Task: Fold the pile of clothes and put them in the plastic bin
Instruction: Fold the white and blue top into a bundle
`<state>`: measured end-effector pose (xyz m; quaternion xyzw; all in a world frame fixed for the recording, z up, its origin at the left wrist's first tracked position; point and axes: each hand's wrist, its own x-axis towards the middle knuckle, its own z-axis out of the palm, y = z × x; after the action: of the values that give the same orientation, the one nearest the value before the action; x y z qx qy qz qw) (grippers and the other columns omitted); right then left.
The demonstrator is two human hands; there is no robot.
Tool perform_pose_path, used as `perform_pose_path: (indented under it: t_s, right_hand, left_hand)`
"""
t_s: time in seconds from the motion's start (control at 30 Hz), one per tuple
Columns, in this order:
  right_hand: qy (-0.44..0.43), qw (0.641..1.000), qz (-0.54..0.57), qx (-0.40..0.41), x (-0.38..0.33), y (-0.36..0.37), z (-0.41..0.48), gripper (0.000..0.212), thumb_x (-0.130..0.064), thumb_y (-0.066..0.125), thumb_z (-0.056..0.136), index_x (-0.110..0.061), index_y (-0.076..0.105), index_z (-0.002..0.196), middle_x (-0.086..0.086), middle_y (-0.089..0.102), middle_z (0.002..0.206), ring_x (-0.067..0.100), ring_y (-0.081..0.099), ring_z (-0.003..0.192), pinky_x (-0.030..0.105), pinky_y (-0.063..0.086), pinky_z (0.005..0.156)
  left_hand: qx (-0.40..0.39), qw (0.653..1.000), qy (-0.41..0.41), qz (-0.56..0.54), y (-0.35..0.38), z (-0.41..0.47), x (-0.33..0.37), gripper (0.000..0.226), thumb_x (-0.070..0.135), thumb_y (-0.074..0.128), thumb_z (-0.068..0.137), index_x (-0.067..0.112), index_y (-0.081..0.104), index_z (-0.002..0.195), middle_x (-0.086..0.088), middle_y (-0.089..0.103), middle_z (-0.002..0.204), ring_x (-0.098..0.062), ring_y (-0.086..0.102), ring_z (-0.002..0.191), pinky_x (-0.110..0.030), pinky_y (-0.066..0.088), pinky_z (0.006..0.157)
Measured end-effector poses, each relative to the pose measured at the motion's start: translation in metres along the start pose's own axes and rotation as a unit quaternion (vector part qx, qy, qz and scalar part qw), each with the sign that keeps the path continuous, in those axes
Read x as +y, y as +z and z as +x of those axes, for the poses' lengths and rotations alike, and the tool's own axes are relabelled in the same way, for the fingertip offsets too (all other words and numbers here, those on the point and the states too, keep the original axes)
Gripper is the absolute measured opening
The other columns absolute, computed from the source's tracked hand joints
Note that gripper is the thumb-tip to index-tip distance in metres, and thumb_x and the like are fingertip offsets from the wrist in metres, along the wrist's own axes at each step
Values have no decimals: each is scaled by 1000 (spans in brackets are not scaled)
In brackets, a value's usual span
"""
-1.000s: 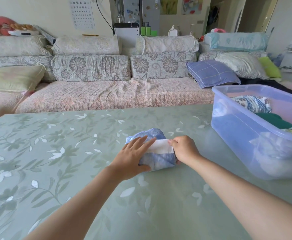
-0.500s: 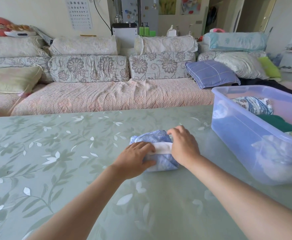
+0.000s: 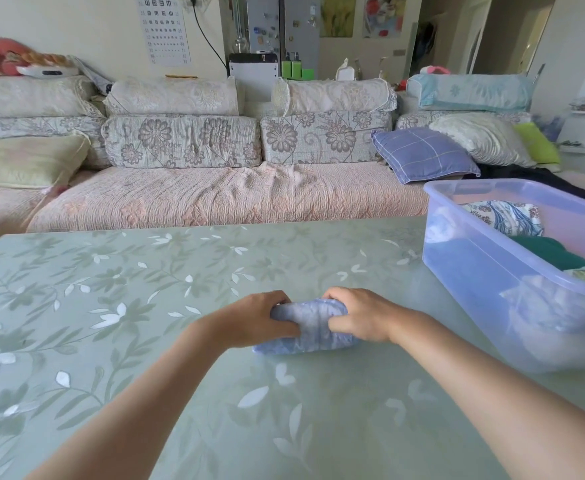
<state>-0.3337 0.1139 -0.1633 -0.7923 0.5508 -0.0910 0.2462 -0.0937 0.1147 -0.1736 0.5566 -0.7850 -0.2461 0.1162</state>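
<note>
Head view. A small blue garment [image 3: 310,329], folded into a compact bundle, lies on the green, leaf-patterned bench [image 3: 128,306], a little right of its middle and towards the near edge. The left hand [image 3: 253,320] grips the bundle's left end, fingers curled over the top and thumb pressed against the near side. The right hand [image 3: 360,315] grips the right end in the same way, so that the cloth bulges up between the two hands. Both forearms reach in from the lower corners.

The translucent plastic bin [image 3: 485,271] stands on the bench to the right, apart from the bundle, its right side cut off by the frame. Inside it lie folded clothes: a blue-and-white patterned piece [image 3: 505,218] at the far end and a dark green piece [image 3: 554,252] just nearer. More cloth shows dimly through the near wall; its kind cannot be told.

Behind the bench runs a sofa [image 3: 214,199] with floral back cushions and a blue checked pillow [image 3: 422,154] at its right. An eye chart [image 3: 162,29] hangs on the wall above.
</note>
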Motion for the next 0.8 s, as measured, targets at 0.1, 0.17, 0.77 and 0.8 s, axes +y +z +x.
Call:
perform_pose_path:
  t_s: [0.1,0.17,0.77,0.8]
  right_hand:
    - [22,999,47,9,0,2,-1,27,-37,56,84,-26,40,102,-6,51,91,20,48,86,32,37,69]
    - [35,998,36,42,-1,6,3,22,-36,54,90,-28,39,103,-2,52,101,22,51,92,35,39,76]
    - [-44,996,-75,-29,14,38,18,80,-34,42,96,-26,-5,160,-13,-15,165,0,-19,148,30,-1,124]
    - [-46,995,-78,-36,14,38,18,88,-36,48,92,-25,-7,159,-13,-16,165,0,-20,147,30,-1,124]
  left_hand:
    - [6,998,-32,-52,-1,-5,0,30,56,67,81,29,60,91,9,61,85,-14,57,80,-26,44,66]
    - [38,994,-73,-73,-1,-4,2,35,59,66,82,32,59,103,8,62,93,-14,58,87,-27,45,70]
    - [150,970,126,147,53,18,-17,62,52,22,97,18,39,146,1,42,151,-22,32,143,-35,26,117]
    - [149,973,128,120,52,17,-18,59,52,26,97,18,39,144,2,42,150,-20,31,143,-32,25,117]
